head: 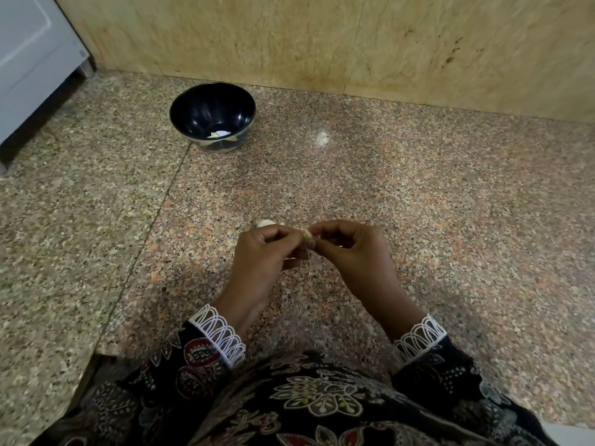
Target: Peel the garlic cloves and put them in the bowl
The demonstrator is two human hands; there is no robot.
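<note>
Bowl: dark bowl (212,115) sits far left at the back of the granite desk (450,204), near the wall. I see a few pale pieces at its bottom; I judge them to be cloves already peeled, so part of the job is done.
Spare clove: a pale garlic piece (265,223) lies on the desk just beyond my left knuckles, apparently still waiting its turn.
Left hand: my left hand (260,252) has its grip pinched on one end of the clove in work, fingers curled.
Clove in work: this garlic clove (307,235) is held above the desk between both hands, well apart from the bowl. A thin flap of skin (310,252) hangs below it, so I judge peeling is under way, not finished.
Right hand: my right hand (351,249) has its grip pinched on the clove's other end.
Scrap: a small whitish bit (322,137) lies farther back to the right; I cannot tell whether it is skin or garlic.
Left to do: finish this clove, drop it in the bowl, then take the spare.
</note>
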